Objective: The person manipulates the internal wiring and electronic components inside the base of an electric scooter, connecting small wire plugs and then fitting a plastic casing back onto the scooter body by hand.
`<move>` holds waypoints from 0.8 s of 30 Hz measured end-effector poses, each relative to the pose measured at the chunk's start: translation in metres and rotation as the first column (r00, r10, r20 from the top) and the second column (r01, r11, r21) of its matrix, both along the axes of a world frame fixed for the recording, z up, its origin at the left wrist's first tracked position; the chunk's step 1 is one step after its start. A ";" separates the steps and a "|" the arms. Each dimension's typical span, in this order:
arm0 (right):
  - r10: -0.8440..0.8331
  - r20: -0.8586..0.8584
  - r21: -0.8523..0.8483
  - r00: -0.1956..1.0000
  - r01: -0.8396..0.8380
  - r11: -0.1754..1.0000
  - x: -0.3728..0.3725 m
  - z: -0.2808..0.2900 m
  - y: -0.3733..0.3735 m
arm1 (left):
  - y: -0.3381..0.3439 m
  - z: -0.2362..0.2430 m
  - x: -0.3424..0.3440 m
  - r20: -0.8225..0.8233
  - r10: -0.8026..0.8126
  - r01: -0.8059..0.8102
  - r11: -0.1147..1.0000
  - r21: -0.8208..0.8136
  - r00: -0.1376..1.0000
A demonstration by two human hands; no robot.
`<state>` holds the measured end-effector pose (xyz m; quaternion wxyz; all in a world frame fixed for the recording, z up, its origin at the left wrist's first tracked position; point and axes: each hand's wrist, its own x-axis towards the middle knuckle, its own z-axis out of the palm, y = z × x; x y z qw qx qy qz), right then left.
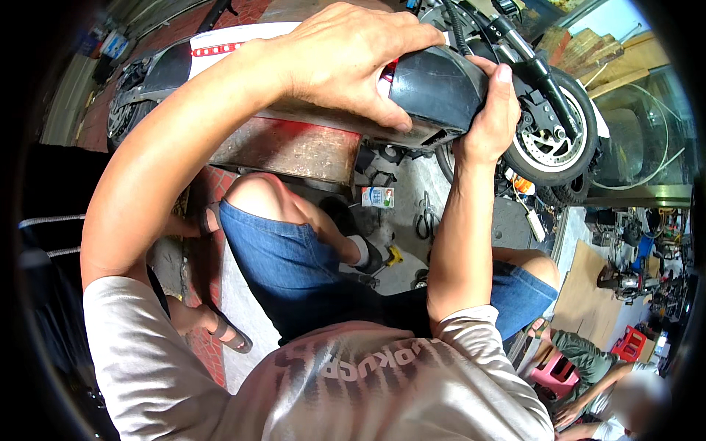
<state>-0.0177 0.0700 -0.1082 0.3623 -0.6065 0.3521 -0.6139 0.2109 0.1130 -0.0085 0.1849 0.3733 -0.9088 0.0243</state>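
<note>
A black plastic cover (435,87) sits at the end of a long white and dark vehicle body (257,32), which has a strip of red lights along it. My left hand (353,62) spans the cover's left part, thumb on the near side and fingers over the top. Around the cover's right end my right hand (494,114) is wrapped, its thumb pointing up. Some of the right fingers are hidden behind the cover. Near my left thumb, a dark slot shows on the cover's lower edge. A worn box-like block (294,147) is under the body.
Right of the cover stands a wheel (555,136) with a brake disc and black fork. On the floor between my legs lie pliers (425,217), a small printed box (378,197) and a yellow-handled tool (395,256). People are at the left and lower right, one near a pink stool (557,373).
</note>
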 end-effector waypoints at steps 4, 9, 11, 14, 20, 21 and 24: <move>-0.214 -0.130 -0.185 0.968 0.189 0.965 0.011 0.000 0.004 | -0.003 -0.001 0.006 0.022 -0.023 0.024 0.999 -0.039 0.999; -0.222 -0.110 -0.241 0.969 0.191 0.952 0.009 -0.001 0.002 | -0.017 -0.006 0.015 -0.009 -0.086 0.086 0.995 0.054 0.996; -0.249 -0.153 -0.283 0.956 0.199 0.938 0.008 -0.001 0.001 | -0.025 0.001 0.025 0.006 -0.118 0.117 0.986 0.121 0.993; -0.204 -0.092 -0.204 0.975 0.182 0.962 0.008 0.001 0.004 | -0.031 0.014 0.049 -0.042 -0.037 0.050 0.924 0.380 0.998; -0.174 -0.072 -0.158 0.982 0.161 0.974 0.008 0.003 0.009 | -0.024 0.011 0.049 -0.169 0.110 -0.017 0.880 0.474 0.979; -0.203 -0.123 -0.175 0.971 0.180 0.968 0.009 0.004 0.012 | -0.025 0.004 0.046 -0.184 0.019 0.035 0.958 0.283 0.983; -0.182 -0.149 -0.152 0.972 0.159 0.975 0.007 0.001 0.008 | -0.022 0.005 0.045 -0.116 0.093 -0.055 0.953 0.297 0.989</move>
